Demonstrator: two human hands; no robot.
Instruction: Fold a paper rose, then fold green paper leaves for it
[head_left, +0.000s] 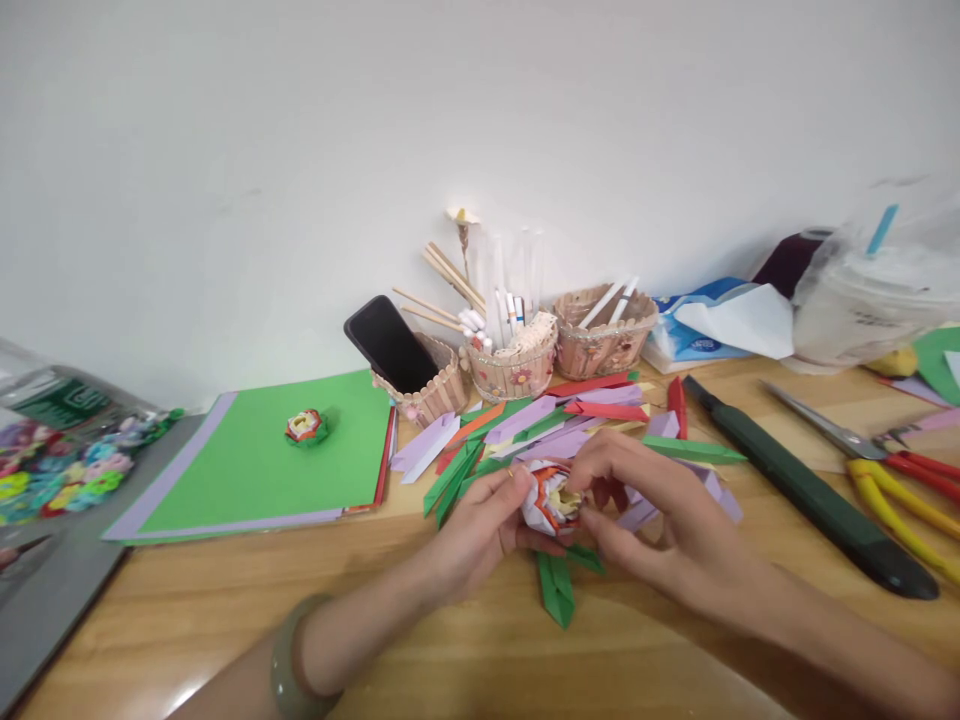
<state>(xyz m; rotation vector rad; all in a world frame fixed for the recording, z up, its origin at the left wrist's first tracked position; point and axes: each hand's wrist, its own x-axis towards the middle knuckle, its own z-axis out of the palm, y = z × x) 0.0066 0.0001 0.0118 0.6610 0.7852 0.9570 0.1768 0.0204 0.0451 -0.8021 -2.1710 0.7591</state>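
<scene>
A folded paper flower (541, 508) with white outer petals, orange inside them and a yellow centre is held between both hands above the table. My left hand (491, 515) grips its left side, thumb on the rim and fingers beneath. At its right side my right hand (649, 510) pinches the petals with thumb and index finger. Green folded paper strips (556, 590) stick out below the hands. Behind lies a pile of folded strips (521, 420) in purple, green, red and orange. A smaller finished-looking paper flower (306, 428) rests on the green paper sheets (247, 465) at left.
Three small wooden baskets (510, 375) stand along the wall; one holds a phone (390, 345). To the right lie a dark green cutter (810, 490), scissors (825, 425) and yellow-handled pliers (892, 500). A tissue pack (709, 320) and bagged cup (862, 305) sit behind.
</scene>
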